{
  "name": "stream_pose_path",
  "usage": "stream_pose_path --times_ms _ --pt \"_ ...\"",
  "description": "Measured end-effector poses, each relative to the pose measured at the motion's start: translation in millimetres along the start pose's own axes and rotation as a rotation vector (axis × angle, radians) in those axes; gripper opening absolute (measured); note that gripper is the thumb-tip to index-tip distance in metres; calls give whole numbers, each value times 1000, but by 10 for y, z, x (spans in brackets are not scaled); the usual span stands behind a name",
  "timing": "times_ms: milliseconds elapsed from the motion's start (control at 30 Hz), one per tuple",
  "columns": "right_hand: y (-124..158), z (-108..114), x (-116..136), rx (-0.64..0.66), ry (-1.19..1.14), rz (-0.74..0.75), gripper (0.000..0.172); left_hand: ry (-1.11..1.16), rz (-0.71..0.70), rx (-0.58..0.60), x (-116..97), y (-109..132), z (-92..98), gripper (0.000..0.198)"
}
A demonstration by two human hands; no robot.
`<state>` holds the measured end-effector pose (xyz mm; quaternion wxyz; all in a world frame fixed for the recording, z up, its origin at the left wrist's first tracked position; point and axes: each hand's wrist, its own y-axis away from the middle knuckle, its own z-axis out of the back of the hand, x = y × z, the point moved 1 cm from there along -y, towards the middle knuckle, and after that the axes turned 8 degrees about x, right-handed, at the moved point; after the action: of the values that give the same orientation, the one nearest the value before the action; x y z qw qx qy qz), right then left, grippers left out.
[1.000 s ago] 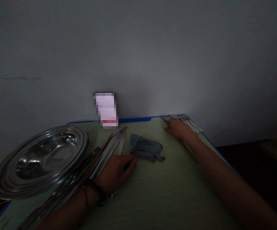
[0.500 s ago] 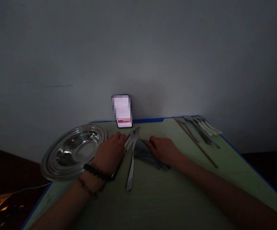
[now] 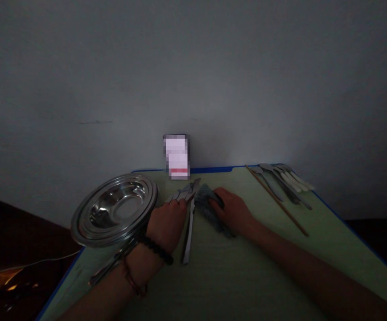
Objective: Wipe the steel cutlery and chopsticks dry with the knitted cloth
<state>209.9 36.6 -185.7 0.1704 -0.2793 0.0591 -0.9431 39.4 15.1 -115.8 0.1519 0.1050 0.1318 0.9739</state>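
Observation:
My left hand (image 3: 168, 223), with a dark beaded bracelet at the wrist, is closed over metal cutlery (image 3: 180, 192) in the middle of the table; what its fingers grip is hidden. Just right of it a long metal knife (image 3: 188, 236) lies on the tabletop. A grey-blue cloth (image 3: 210, 207) is bunched in my right hand (image 3: 232, 209), its fingers closed round it. More dark metal cutlery (image 3: 113, 258) sticks out to the left from under my left wrist.
Stacked steel plates or bowls (image 3: 120, 209) stand at the left table edge. A lit phone (image 3: 178, 156) leans on the wall (image 3: 193, 80). At the right lie a wooden chopstick (image 3: 280, 203), metal cutlery (image 3: 285, 189) and white-handled pieces (image 3: 295, 182) on the green table (image 3: 240, 276).
My left hand has moved down and right, uncovering cutlery beside the plates. My right hand still grips the cloth. The whole view has shifted slightly.

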Motion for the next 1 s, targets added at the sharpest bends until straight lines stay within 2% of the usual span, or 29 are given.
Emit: stream_pose_path --times_ms 233,367,433,500,567,633,700,733,833,900,1000 --pt "-96 74 -231 -168 -533 -122 33 76 0 -21 92 -120 -39 26" --pt "-138 92 -330 -245 -977 -231 26 143 -59 -30 113 -109 7 19" --pt "-162 89 -361 -217 -1276 -323 23 203 -117 -51 128 -95 44 17" --pt "-178 106 -358 -126 -1513 -369 24 338 -195 -76 147 -92 72 18" --pt "-178 154 -324 -24 -1674 -370 30 552 -277 -75 161 -111 72 20" --pt "-165 212 -275 95 -1776 -374 45 822 -333 -10 152 -152 35 22" --pt "-151 250 -231 188 -1785 -366 58 1135 -338 107 110 -203 -28 25" --pt "-147 255 -218 202 -1750 -351 58 1288 -311 166 78 -225 -63 26" --pt "-149 221 -219 161 -1567 -298 35 1550 -197 275 -35 -272 -163 24" --pt "-159 178 -240 141 -1461 -288 24 1651 -169 264 -98 -291 -225 23" --pt "-187 132 -279 115 -1413 -309 23 1751 -176 200 -146 -321 -330 23"
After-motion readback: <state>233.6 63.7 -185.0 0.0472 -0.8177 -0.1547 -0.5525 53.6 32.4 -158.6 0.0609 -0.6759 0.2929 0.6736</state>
